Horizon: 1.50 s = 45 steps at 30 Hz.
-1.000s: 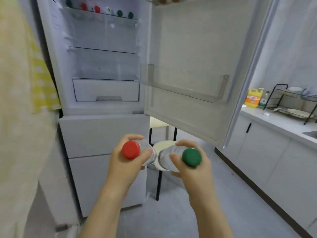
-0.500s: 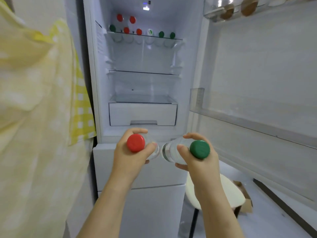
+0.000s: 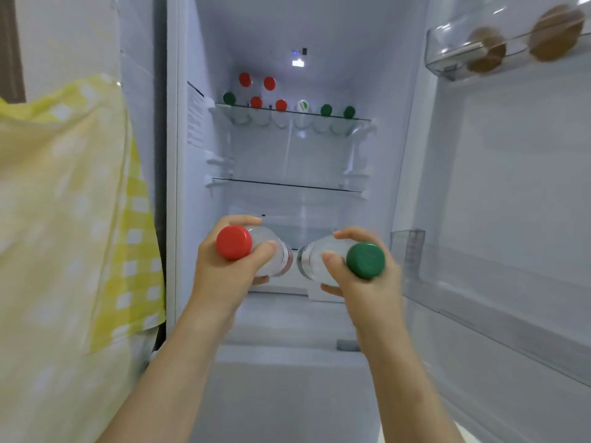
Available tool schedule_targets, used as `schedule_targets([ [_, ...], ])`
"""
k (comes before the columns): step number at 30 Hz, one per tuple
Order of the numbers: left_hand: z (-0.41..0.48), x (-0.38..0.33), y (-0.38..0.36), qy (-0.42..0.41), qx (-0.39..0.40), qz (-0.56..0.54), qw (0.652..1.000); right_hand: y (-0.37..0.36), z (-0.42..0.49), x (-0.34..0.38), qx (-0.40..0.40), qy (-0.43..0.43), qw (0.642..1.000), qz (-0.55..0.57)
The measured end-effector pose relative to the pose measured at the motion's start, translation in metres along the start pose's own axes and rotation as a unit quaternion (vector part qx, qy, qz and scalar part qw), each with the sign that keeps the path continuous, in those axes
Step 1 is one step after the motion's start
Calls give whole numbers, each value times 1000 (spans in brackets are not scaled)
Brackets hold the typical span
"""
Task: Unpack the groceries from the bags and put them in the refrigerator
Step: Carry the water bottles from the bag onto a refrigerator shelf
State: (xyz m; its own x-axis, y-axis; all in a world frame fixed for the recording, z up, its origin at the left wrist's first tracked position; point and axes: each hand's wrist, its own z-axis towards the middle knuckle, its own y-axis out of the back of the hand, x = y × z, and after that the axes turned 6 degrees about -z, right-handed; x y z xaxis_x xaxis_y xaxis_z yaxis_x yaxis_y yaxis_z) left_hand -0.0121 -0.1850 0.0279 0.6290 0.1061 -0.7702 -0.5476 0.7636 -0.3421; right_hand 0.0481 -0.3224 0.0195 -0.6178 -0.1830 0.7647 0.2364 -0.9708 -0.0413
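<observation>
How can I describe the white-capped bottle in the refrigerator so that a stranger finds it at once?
Look inside the open refrigerator, at the top glass shelf, where bottles with coloured caps are stored. In the front row, the white-capped bottle is between a red cap on its left and a green cap on its right. It alone has a white cap with a green mark.

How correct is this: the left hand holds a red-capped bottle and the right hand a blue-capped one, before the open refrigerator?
One error: the head view shows the right hand holding a green-capped bottle, not blue. The left hand does hold the red-capped bottle before the open refrigerator.
</observation>
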Motion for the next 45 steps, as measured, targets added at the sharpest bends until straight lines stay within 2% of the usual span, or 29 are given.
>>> schedule_targets([
  [10, 90, 10, -55, -110, -5, -35, 993, -8, 123, -23, -10, 185, 981, 49],
  [15, 136, 7, -62, -168, 3, -49, 985, -24, 162, -22, -31, 238, 969, 58],
  [20, 194, 9, -57, -213, 20, -84, 973, -45, 204, -21, -45, 233, 961, 146],
  [24, 241, -1, -56, -240, 54, -107, 963, -72, 237, -17, -72, 256, 950, 166],
  [28, 285, -8, -59, -269, 85, -102, 954, -94, 267, -13, -97, 287, 941, 151],
  [32, 321, -4, -63, -280, 82, -104, 951, -111, 293, -14, -109, 309, 936, 126],
  [40, 373, 0, -87, -314, 76, -90, 942, -121, 346, -22, -102, 310, 940, 102],
  [45, 397, -4, -109, -311, 85, -42, 946, -119, 373, -25, -90, 303, 945, 84],
])
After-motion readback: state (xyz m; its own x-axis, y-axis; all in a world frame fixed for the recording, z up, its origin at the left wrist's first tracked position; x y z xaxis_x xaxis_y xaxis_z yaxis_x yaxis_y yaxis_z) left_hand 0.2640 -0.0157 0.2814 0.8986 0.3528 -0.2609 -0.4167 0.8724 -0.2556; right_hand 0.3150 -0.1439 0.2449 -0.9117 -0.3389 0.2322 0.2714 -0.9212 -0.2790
